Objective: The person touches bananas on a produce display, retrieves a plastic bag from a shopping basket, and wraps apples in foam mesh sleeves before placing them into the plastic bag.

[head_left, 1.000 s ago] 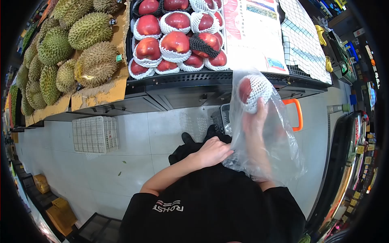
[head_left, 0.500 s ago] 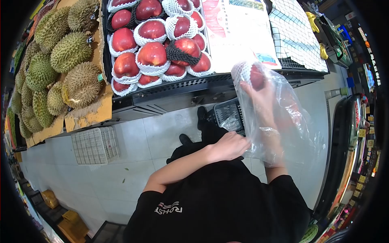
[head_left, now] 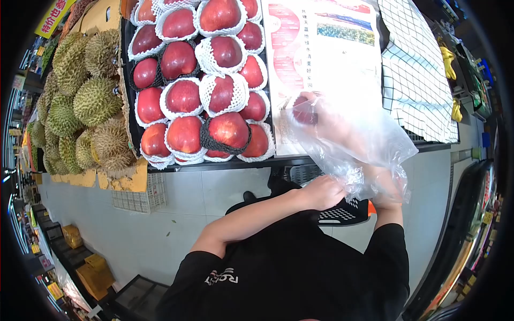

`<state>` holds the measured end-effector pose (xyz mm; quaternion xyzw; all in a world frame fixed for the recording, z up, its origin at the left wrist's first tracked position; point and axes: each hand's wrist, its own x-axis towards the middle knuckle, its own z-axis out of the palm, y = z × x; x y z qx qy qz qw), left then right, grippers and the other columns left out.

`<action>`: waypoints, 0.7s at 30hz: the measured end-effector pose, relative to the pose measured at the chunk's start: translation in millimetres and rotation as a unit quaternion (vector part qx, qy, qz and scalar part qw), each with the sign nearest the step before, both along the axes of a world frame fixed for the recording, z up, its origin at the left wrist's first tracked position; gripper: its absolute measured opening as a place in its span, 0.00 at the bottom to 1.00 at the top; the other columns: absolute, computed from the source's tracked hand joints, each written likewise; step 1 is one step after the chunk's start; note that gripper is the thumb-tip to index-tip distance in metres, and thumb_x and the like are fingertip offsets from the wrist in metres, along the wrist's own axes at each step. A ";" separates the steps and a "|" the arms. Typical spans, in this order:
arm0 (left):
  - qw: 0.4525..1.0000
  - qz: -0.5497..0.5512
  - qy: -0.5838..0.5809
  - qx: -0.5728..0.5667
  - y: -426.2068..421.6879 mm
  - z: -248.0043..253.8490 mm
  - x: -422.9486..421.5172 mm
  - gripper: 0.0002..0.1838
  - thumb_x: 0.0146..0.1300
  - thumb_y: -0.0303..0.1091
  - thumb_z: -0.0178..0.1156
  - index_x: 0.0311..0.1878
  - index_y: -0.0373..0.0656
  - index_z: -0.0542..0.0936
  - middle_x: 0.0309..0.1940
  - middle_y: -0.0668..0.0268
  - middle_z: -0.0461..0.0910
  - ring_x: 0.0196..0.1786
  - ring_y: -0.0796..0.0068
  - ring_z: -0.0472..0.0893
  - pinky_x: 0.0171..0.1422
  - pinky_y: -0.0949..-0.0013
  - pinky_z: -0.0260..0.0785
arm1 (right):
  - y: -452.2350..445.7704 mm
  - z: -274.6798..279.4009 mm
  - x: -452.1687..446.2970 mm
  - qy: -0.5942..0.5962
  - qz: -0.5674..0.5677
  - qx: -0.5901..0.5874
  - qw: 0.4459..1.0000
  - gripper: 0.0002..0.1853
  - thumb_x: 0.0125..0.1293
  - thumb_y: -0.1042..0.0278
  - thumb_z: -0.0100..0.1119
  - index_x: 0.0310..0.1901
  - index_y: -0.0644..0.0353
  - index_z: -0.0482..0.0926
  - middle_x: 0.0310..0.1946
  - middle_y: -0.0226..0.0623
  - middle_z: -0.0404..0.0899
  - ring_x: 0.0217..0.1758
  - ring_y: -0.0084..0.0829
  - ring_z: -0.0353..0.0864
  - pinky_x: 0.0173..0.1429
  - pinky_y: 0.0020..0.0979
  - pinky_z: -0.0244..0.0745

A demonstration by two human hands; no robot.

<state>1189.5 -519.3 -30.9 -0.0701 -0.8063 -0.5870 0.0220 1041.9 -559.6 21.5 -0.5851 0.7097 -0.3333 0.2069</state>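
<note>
The left hand (head_left: 323, 193) is closed on the edge of the bag (head_left: 395, 143) — probably to steady it — while the right hand (head_left: 334, 119), inside, grips an apple (head_left: 305, 111) over the sheet (head_left: 334, 69). Nets (head_left: 205, 53) wrap other apples (head_left: 184, 134), likely against bruising.

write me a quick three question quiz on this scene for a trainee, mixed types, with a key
1. True or false: the right hand is inside the clear plastic bag.

2. Multiple choice: what is the left hand holding?
a) a durian
b) the clear plastic bag
c) the checked cloth

3. Fill in the blank: most of the red apples on display sit in foam nets coloured ____, while a few have black ones.

Key:
1. True
2. b
3. white
</note>
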 end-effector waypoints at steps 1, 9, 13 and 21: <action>1.000 0.008 -0.007 0.000 -1.8 -2.0 -8.5 0.17 0.71 0.35 0.48 0.59 0.40 0.73 0.50 0.46 0.78 0.53 0.43 0.76 0.60 0.51 0.68 | -7.0 0.3 -7.1 0.023 0.043 0.012 0.999 0.22 0.58 0.63 0.66 0.52 0.63 0.76 0.48 0.46 0.80 0.54 0.44 0.77 0.61 0.39 0.71; 0.995 0.031 -0.085 -0.043 -44.0 20.8 -42.8 0.20 0.73 0.42 0.49 0.59 0.37 0.71 0.41 0.46 0.80 0.46 0.42 0.78 0.54 0.50 0.70 | -32.3 -6.0 -29.9 0.094 0.160 0.028 0.982 0.33 0.53 0.67 0.71 0.62 0.61 0.71 0.55 0.48 0.76 0.54 0.44 0.79 0.62 0.37 0.72; 0.992 0.111 -0.053 -0.020 -75.9 48.5 -14.7 0.19 0.67 0.41 0.60 0.55 0.37 0.77 0.36 0.55 0.82 0.39 0.54 0.82 0.46 0.58 0.74 | -36.5 -14.9 -36.0 0.087 0.191 0.025 0.977 0.32 0.54 0.67 0.71 0.62 0.61 0.72 0.55 0.48 0.76 0.55 0.44 0.79 0.62 0.37 0.72; 0.873 0.430 0.069 -0.219 -107.9 29.4 -17.3 0.28 0.58 0.37 0.68 0.60 0.37 0.75 0.66 0.50 0.68 0.68 0.49 0.67 0.68 0.52 0.61 | -20.3 -31.2 -44.5 0.065 0.211 0.048 0.974 0.31 0.55 0.66 0.70 0.60 0.61 0.73 0.54 0.47 0.77 0.55 0.44 0.78 0.62 0.38 0.72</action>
